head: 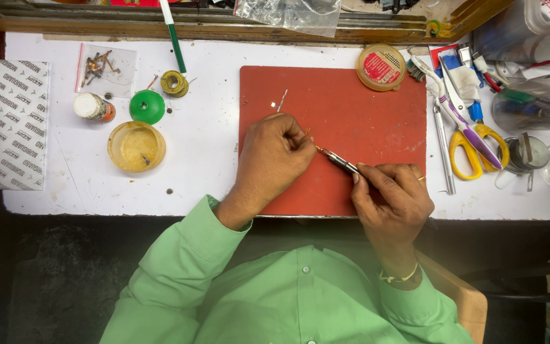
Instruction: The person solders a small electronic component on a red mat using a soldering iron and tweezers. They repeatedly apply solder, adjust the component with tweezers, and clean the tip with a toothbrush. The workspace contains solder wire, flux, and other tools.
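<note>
Two hands work over the white counter (211, 159), at the middle of a red mat (364, 114) that lies flat on it. The left hand (272, 159) is closed, its fingertips pinched around something tiny and coppery at the mat's centre; the right hand (393, 197) is wrapped around a slim metal tool (338, 160), tip slanting up and left to meet that pinched piece. Judging from this, the step goes best with both wrists resting on the mat, the tool tip kept low and steady, and pressure light so the piece does not spring away. Yellow-handled scissors (475, 150) and a purple-handled tool lie to the right of the mat, well apart from the hands; an open yellow tub (136, 146), a green dome-shaped cap (147, 106) and a small spool of wire (174, 83) sit to the left. A round tin (381, 67) overlaps the mat's top right corner. Two little pale slivers (279, 102) lie on the mat just above the left hand. What the pinched piece is cannot be told: the fingers cover most of it. The tool's tip is too fine to read, and the containers at the right edge are cut off.
</note>
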Available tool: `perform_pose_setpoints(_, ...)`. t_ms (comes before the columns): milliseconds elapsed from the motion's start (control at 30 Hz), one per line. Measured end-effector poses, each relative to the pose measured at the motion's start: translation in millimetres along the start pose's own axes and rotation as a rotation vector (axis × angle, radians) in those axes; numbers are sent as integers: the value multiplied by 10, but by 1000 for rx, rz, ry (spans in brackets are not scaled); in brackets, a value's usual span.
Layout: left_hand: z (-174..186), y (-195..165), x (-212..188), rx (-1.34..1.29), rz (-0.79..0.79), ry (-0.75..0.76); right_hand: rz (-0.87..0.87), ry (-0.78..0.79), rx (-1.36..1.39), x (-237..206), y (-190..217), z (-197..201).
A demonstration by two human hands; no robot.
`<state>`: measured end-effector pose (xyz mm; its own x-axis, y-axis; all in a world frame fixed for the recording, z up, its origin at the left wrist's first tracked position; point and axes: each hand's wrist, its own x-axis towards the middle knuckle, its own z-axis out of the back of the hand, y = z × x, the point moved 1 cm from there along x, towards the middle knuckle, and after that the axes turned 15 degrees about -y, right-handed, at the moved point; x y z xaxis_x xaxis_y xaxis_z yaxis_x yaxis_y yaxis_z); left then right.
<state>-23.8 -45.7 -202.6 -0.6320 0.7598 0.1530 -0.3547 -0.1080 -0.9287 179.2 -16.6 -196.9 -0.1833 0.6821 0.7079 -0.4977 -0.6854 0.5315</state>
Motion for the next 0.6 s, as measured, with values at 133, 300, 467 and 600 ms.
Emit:
perform_pose_setpoints(133, 1, -15, -1, 14, 12, -6, -11, -14, -1, -4, 7, 11)
perform_pose_setpoints(300, 3, -14, 0, 37, 17, -2, -15, -14, -7, -4, 14, 13)
perform_pose_setpoints(467, -2, -1, -2, 20, 11, -3, -23, -4, -2, -4, 29, 19)
perform_pose_setpoints(600, -3, 9, -3, 28, 14, -8, -20, -9, 6, 2, 35, 14)
